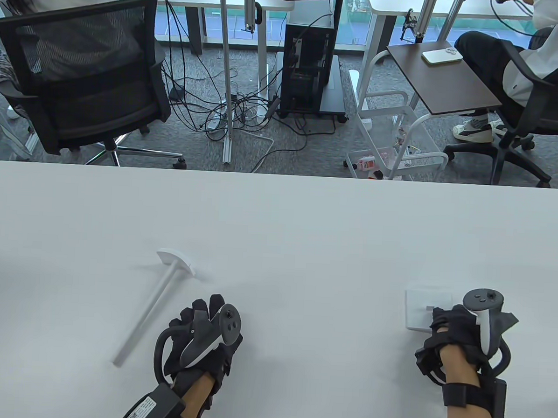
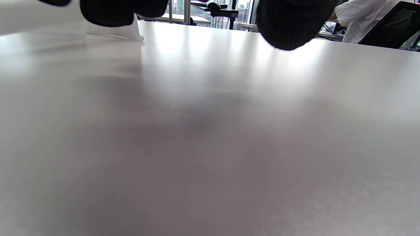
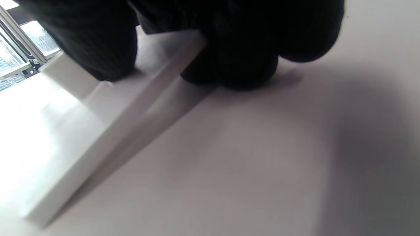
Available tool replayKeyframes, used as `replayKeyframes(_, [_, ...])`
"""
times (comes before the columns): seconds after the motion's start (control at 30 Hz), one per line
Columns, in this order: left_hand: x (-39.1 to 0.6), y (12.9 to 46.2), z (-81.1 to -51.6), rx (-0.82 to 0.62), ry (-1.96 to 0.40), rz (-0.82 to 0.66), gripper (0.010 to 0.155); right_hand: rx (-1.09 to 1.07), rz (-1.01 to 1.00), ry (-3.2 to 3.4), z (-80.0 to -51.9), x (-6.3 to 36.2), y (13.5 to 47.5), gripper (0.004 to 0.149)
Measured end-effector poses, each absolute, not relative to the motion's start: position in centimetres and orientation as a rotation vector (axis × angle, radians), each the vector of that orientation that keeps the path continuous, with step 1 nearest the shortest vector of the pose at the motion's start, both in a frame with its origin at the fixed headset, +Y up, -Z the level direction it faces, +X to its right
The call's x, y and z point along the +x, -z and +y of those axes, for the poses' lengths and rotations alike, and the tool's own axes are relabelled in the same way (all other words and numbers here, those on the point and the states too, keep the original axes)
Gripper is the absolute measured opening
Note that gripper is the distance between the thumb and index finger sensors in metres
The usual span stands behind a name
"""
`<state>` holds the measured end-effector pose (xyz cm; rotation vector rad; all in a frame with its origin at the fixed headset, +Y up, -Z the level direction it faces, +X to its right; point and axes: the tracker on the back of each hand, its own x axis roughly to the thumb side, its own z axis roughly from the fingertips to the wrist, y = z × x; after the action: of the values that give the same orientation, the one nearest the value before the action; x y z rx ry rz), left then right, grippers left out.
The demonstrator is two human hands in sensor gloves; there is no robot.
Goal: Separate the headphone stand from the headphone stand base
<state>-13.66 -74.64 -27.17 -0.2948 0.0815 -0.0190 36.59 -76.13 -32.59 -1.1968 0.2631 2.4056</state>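
The white headphone stand [image 1: 150, 307], a long post with a curved top piece, lies flat on the table apart from its base. My left hand [image 1: 203, 308] rests just right of the post, fingers spread and holding nothing. In the left wrist view my fingertips [image 2: 285, 26] hang over bare table, with a white part of the stand [image 2: 111, 32] behind them. The square white base [image 1: 421, 310] lies flat at the right. My right hand [image 1: 444, 318] grips its near right corner. In the right wrist view my fingers [image 3: 236, 65] lie on the base [image 3: 65, 137] and against its edge.
The white table [image 1: 278, 227] runs across the table view, its far edge at mid-frame. Beyond it are office chairs, a computer cart, cables and a small side table, all off the work surface.
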Motion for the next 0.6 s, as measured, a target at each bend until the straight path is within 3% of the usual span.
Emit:
replayKeyframes(0.37, [-13.4,27.1,-74.7,-0.303,0.003,0.065,0.088,-1.24,0.309,-2.473,-76.7,36.4,32.6,0.061])
replayKeyframes(0.43, [-13.3,27.1,-74.5,-0.29,0.001,0.058,0.088,-1.252,0.33,-2.492,-75.7,36.2,32.5,0.063])
replayKeyframes(0.6, [-13.3,27.0,-74.2,-0.274,-0.014,0.042,0.086,-1.108,0.156,-2.543,-71.8,34.0,32.0,0.059])
